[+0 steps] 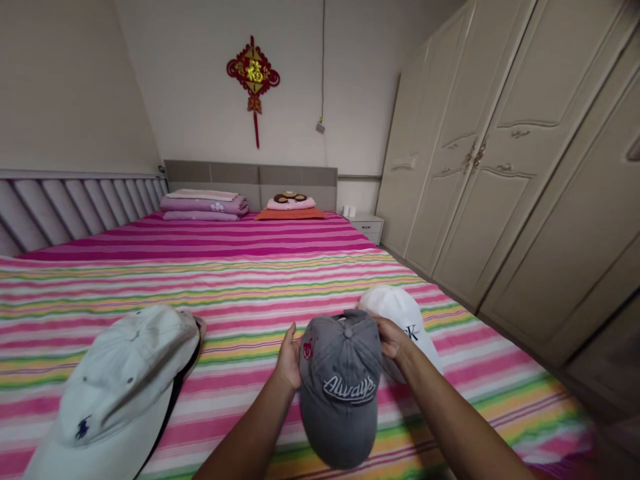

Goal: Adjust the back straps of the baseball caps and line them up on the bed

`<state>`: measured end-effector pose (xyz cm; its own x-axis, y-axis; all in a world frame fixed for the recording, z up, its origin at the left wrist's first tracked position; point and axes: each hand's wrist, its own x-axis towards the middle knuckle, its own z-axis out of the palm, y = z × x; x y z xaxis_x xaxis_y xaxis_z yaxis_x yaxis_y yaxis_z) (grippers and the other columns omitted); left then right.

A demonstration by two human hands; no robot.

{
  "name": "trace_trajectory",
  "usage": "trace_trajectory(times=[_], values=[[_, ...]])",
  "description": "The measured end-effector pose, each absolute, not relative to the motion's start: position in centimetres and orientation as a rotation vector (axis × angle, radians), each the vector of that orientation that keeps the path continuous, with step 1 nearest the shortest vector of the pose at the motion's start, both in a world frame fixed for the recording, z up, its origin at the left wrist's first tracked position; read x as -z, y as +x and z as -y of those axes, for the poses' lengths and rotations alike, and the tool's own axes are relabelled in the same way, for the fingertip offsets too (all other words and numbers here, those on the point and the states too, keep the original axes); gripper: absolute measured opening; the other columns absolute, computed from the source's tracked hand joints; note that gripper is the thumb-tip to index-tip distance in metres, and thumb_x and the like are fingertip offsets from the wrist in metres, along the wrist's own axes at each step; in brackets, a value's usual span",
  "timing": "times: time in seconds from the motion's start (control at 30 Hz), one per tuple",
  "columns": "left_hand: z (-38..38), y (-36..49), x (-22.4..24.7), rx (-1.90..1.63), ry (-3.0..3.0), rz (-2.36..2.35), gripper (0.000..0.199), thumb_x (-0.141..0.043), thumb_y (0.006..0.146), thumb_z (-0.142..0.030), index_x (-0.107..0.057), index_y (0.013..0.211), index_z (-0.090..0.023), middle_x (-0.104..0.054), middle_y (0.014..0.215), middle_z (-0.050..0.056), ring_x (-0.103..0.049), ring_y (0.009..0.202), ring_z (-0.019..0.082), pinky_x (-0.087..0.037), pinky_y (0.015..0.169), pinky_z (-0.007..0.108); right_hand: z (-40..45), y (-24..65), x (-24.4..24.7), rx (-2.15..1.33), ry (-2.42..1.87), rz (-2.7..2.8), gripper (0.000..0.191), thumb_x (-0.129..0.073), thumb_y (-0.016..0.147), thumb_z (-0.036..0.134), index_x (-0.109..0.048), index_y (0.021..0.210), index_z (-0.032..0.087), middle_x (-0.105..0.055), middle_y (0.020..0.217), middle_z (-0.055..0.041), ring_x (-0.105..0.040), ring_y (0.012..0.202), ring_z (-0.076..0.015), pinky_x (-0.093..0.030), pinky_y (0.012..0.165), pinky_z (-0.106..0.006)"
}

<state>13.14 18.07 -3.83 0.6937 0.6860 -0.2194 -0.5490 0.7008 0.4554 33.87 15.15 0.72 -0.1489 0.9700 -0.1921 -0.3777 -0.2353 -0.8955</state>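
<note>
Our left hand (pixel 289 357) and right hand (pixel 393 340) pinch a gray "Always" baseball cap (pixel 341 380) by its sides, low at centre, over a striped bedsheet (pixel 250 313). A white cap (pixel 400 320) lies just beyond; a pale cap (pixel 117 393) lies lower left.

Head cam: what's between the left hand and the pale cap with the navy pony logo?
In the head view, only the pink-striped bedsheet lies between the left hand and the pale cap.
</note>
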Motion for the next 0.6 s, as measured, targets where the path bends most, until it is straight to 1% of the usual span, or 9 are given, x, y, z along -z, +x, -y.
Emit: trace_trajectory(times=[0.07, 0.17, 0.3, 0.4, 0.5, 0.6], values=[[-18.4, 13.2, 3.7, -0.694, 0.384, -0.359, 0.040, -0.040, 0.080, -0.041, -0.065, 0.083, -0.010, -0.070, 0.071, 0.010, -0.064, 0.081, 0.025, -0.039, 0.088, 0.040, -15.9, 34.0, -1.4, -1.619, -1.022, 0.865, 0.018, -0.046, 0.069, 0.007, -0.061, 0.078, 0.012, -0.069, 0.068, -0.0058, -0.065, 0.064, -0.0169, -0.050, 0.071, -0.030], [-18.4, 13.9, 3.8, -0.679, 0.379, -0.354, 0.034, -0.039, 0.082, -0.029, -0.065, 0.086, -0.009, -0.070, 0.069, 0.009, -0.064, 0.084, 0.023, -0.038, 0.091, 0.039, -16.7, 34.3, -2.5, -1.623, -1.070, 0.880, 0.019, -0.044, 0.068, 0.005, -0.061, 0.074, 0.012, -0.068, 0.061, -0.0047, -0.064, 0.059, -0.0161, -0.050, 0.067, -0.029], [-18.5, 14.8, 4.0, -0.743, 0.369, -0.341, 0.034, -0.039, 0.081, -0.031, -0.065, 0.089, -0.010, -0.070, 0.070, 0.008, -0.062, 0.089, 0.024, -0.037, 0.092, 0.039, -17.3, 34.7, -3.8, -1.578, -1.132, 0.932, 0.016, -0.048, 0.068, 0.006, -0.062, 0.070, 0.013, -0.067, 0.060, -0.0021, -0.061, 0.055, -0.0133, -0.049, 0.061, -0.025], [-19.7, 15.4, 4.1, -0.739, 0.367, -0.374, 0.030, -0.042, 0.080, -0.029, -0.066, 0.082, -0.010, -0.070, 0.067, 0.008, -0.064, 0.084, 0.023, -0.038, 0.091, 0.038, -18.0, 34.7, -3.8, -1.503, -1.223, 0.979, 0.011, -0.051, 0.074, 0.010, -0.059, 0.067, 0.013, -0.064, 0.059, 0.0001, -0.058, 0.051, -0.0108, -0.048, 0.056, -0.024], [-21.4, 15.9, 4.2, -0.705, 0.370, -0.435, 0.027, -0.046, 0.078, -0.027, -0.065, 0.080, -0.009, -0.070, 0.067, 0.009, -0.065, 0.076, 0.023, -0.041, 0.087, 0.037, -19.3, 34.6, -3.3, -1.381, -1.359, 1.029, 0.014, -0.051, 0.082, 0.021, -0.058, 0.074, 0.011, -0.060, 0.064, 0.0013, -0.055, 0.052, -0.0088, -0.047, 0.052, -0.024], [-22.8, 16.4, 4.7, -0.669, 0.379, -0.498, 0.028, -0.048, 0.076, -0.028, -0.065, 0.079, -0.006, -0.070, 0.067, 0.012, -0.065, 0.070, 0.024, -0.043, 0.083, 0.037, -20.9, 34.7, -3.0, -1.211, -1.468, 1.084, 0.018, -0.050, 0.084, 0.028, -0.057, 0.085, 0.012, -0.060, 0.075, 0.0000, -0.056, 0.058, -0.0093, -0.048, 0.053, -0.025]])
